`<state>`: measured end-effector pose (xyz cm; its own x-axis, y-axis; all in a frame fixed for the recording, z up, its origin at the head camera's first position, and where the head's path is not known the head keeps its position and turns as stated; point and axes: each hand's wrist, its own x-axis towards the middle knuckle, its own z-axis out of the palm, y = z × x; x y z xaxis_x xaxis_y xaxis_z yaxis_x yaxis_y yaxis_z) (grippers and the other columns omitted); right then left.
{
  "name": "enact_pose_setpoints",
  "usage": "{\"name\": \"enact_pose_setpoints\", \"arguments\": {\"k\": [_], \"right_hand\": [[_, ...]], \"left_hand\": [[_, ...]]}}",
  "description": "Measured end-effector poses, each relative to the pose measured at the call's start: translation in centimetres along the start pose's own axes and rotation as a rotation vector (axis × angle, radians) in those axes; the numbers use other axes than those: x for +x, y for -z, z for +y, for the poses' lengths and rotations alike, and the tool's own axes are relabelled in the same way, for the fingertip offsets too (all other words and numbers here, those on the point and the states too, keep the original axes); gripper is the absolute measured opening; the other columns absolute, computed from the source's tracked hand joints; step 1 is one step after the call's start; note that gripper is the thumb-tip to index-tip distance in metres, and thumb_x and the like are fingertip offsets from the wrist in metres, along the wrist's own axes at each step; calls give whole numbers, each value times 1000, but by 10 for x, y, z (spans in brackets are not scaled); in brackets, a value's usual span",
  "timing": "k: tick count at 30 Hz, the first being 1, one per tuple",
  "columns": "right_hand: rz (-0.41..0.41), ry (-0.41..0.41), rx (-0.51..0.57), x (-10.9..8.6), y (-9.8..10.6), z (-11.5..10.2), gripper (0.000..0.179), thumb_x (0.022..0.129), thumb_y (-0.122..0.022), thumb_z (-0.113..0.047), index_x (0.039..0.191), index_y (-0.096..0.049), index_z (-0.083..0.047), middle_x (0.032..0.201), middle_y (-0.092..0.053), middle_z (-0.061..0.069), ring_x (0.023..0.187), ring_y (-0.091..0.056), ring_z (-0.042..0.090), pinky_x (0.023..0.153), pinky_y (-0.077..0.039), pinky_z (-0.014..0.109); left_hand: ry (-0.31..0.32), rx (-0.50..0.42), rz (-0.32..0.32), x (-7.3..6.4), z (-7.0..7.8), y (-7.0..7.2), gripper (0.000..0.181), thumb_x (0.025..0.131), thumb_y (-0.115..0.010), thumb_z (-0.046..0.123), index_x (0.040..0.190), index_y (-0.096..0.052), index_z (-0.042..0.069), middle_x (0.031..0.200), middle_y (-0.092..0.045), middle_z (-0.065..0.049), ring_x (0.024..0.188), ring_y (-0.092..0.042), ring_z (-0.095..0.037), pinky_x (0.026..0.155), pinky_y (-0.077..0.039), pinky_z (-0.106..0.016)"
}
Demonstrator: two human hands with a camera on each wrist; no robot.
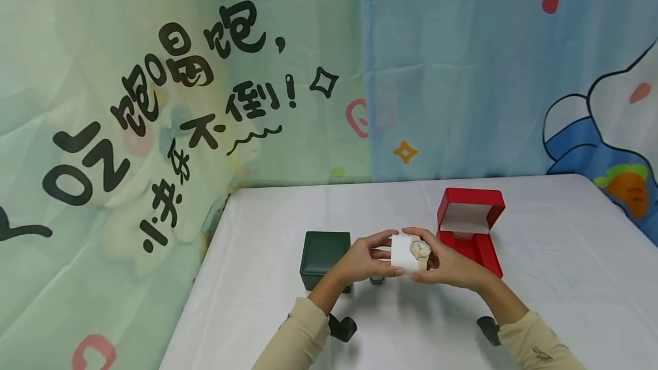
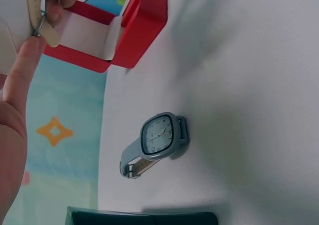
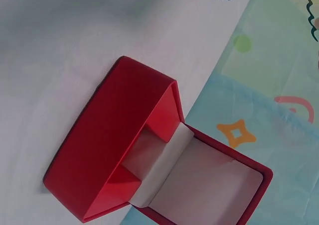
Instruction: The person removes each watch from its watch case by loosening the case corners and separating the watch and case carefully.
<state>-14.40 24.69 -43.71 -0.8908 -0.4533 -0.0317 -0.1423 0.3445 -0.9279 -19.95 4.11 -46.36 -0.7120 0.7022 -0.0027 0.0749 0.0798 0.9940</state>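
Observation:
Both hands hold a white watch cushion up above the table. Around the cushion (image 1: 400, 253) sits a cream-strapped wristwatch (image 1: 420, 250), its round dial turned toward the head camera. My left hand (image 1: 364, 258) grips the cushion's left end with thumb and fingers. On the other side, my right hand (image 1: 448, 264) pinches the end with the watch. In the left wrist view, the cream strap (image 2: 34, 8) shows its holes and a metal buckle near a fingertip. The right wrist view shows no hand.
A red watch box (image 1: 474, 196) stands with its lid up behind the right hand. Left of the hands is a closed dark green box (image 1: 325, 250). A grey square-faced watch (image 2: 158, 135) lies between the boxes. Behind the white table (image 1: 277, 210) hangs a printed curtain (image 1: 426, 73).

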Motion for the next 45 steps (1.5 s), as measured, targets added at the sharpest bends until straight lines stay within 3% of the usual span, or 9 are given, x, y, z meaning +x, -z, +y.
{"name": "enact_pose_setpoints", "arguments": {"k": [7, 16, 27, 35, 38, 45], "right_hand": [[40, 0, 64, -3, 0, -2, 82, 77, -71, -15, 139, -18, -4, 124, -36, 21, 104, -43, 19, 73, -54, 27], [125, 48, 57, -5, 0, 0, 79, 73, -75, -13, 132, -24, -1, 120, -39, 21, 101, -45, 12, 71, -55, 30], [192, 83, 89, -9, -3, 2, 77, 73, -74, -9, 130, -22, 2, 121, -36, 22, 99, -44, 0, 71, -55, 29], [240, 56, 120, -14, -4, 4, 80, 74, -73, -9, 134, -21, -1, 127, -34, 21, 100, -44, 0, 73, -55, 30], [247, 31, 104, -15, -3, 3, 82, 74, -74, -12, 136, -22, -2, 129, -34, 22, 103, -45, 4, 74, -55, 31], [264, -62, -44, -17, 2, 0, 83, 75, -75, -24, 140, -28, -2, 127, -43, 25, 106, -52, 31, 73, -55, 29]], "left_hand": [[-11, -12, 35, 1, 2, -5, 67, 75, -70, -1, 135, -42, 9, 123, -53, -10, 103, -61, -14, 80, -52, -25], [-26, -93, 65, 2, 4, -12, 63, 73, -69, -8, 130, -47, 9, 119, -55, -11, 104, -62, -22, 79, -53, -30], [-38, -123, 60, 4, 5, -15, 65, 74, -66, -10, 133, -44, 6, 122, -53, -13, 107, -60, -27, 79, -53, -31], [-40, -122, 65, 4, 8, -17, 65, 75, -67, -8, 132, -44, 9, 121, -53, -11, 107, -60, -24, 79, -53, -31], [-49, -97, 63, 5, 8, -16, 65, 74, -68, -8, 132, -43, 7, 121, -53, -13, 106, -61, -23, 79, -53, -30], [-36, 1, 70, 8, 5, -16, 68, 73, -72, -2, 134, -42, 8, 121, -53, -10, 104, -61, -17, 79, -52, -25]]}}
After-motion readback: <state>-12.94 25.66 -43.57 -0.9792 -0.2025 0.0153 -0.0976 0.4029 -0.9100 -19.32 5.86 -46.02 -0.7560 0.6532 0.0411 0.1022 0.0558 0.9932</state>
